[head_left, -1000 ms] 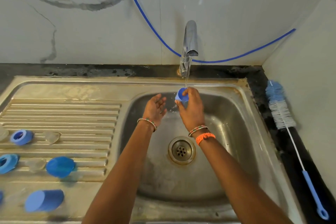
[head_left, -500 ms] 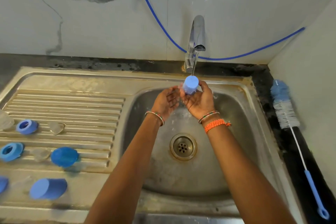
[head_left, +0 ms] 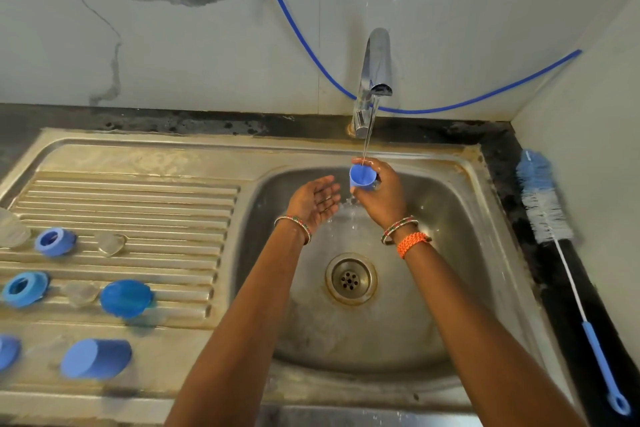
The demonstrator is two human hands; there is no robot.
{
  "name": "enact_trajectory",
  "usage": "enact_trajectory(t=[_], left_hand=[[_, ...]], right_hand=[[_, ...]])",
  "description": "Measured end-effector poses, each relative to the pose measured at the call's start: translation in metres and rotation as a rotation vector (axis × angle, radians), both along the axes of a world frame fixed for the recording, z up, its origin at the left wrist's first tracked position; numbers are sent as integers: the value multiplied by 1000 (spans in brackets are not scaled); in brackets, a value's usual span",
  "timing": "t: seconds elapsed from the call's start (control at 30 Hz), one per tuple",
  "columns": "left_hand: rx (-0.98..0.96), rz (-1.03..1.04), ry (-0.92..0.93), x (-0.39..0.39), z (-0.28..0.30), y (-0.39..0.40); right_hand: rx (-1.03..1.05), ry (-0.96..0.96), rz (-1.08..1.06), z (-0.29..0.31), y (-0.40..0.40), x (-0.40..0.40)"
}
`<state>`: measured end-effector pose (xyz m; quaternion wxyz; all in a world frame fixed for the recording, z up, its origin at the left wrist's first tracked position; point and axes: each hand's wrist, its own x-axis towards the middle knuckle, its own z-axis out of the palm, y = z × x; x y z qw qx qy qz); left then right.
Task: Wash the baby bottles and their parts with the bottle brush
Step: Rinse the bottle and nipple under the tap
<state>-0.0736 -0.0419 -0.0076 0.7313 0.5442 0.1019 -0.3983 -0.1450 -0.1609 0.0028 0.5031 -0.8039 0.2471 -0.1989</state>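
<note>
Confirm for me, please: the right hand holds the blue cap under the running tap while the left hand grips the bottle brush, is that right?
Not quite. In the head view the left hand is open, palm up, holding nothing; the bottle brush lies on the dark counter right of the sink. The right hand does hold the blue cap under the running tap.

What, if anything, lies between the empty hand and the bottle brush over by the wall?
The left hand hovers open over the basin. The bottle brush lies on the dark counter at the far right. Between them are the right hand, holding a blue cap under the running tap, and the sink rim.
</note>
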Motion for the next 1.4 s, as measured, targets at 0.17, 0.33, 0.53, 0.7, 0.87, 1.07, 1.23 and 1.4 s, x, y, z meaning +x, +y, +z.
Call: enact_trajectory(t=[0.17,0.33,0.53,0.7,0.87,1.07,1.23,1.4], left_hand=[[16,-25,13,-1,-1,2],[27,-12,11,-2,-2,3],[38,-13,12,-1,-7,8],[1,-21,-35,-7,-2,9],[-90,4,-299,-8,5,12],[108,-145,-733,4,24,53],[47,44,-730,13,54,124],[-11,342,-593,30,87,233]], right_hand=[[-155,-141,-30,14,0,3],[-99,3,0,-5,13,0],[-26,-103,-117,-3,17,6],[159,56,-109,-11,16,4],[817,-87,-168,-10,26,-4],[629,215,242,-5,44,-15],[150,102,463,23,88,13],[-121,-31,651,35,178,61]])
